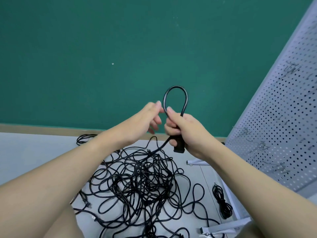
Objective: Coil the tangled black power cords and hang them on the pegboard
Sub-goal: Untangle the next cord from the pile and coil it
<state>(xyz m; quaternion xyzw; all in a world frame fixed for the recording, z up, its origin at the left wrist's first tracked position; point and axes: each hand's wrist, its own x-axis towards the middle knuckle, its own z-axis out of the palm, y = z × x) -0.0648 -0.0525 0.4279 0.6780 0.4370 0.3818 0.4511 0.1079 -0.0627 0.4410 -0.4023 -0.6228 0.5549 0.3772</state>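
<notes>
Cord loop (175, 98) rises from gripping right hand (183, 129).

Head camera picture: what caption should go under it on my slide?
Right hand grips a cord loop above the tangled cords, pegboard nearby.

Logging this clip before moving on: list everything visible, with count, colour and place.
Held cord: one, black, looped above the right hand, plug end below the fist.
Tangled cords: one pile, count unclear, black, floor centre.
Coiled cord: one, black, floor by the pegboard foot.
Far coil: one, black, floor near the wall.
Pegboard: one, white, right, with metal hooks.
Wall: green, ahead.
Hands: left hand fingers loose beside the loop; right hand grips the held cord.
</notes>
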